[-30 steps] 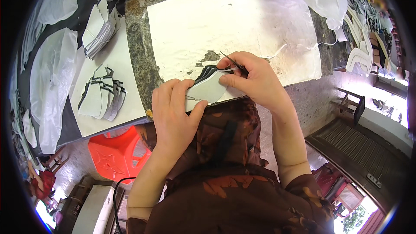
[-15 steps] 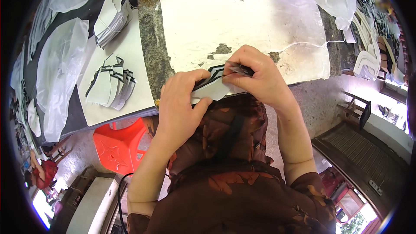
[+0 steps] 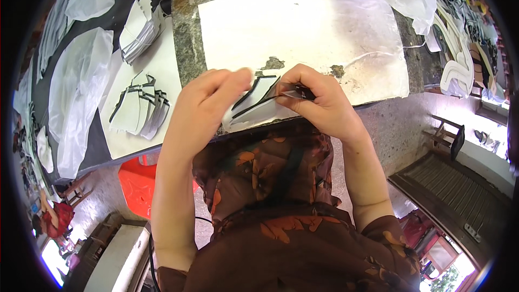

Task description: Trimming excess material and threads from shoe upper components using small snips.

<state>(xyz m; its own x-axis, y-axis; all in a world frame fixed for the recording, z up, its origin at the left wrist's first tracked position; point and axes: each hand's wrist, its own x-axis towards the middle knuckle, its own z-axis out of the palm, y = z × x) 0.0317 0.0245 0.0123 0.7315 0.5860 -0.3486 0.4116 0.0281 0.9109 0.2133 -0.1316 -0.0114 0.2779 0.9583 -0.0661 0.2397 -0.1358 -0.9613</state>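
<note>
White flat cut pieces with black edging (image 3: 258,114) lie at the table's front edge between my hands. Their black strips run in angled lines toward my right hand (image 3: 323,103). Its thumb and fingers are pinched together on a small dark thing with a greyish part, whose kind I cannot make out; it touches or overlaps the right end of the pieces. My left hand (image 3: 203,109) is raised just left of the pieces, apart from their black edges. Its fingers look stretched out and hold nothing that shows, though the tips are blurred.
A fanned stack of black-edged white pieces (image 3: 139,109) lies at left, below a tied bundle of white pieces (image 3: 139,31). Clear plastic bags (image 3: 81,97) lie farther left. A worn white sheet (image 3: 303,27) covers the stone slab (image 3: 188,43). Below the table stands a red stool (image 3: 138,186).
My left hand has let go of the white pieces and moved left and up. The pieces now lie lower and more spread out. My right hand stays nearly in place, still pinched.
</note>
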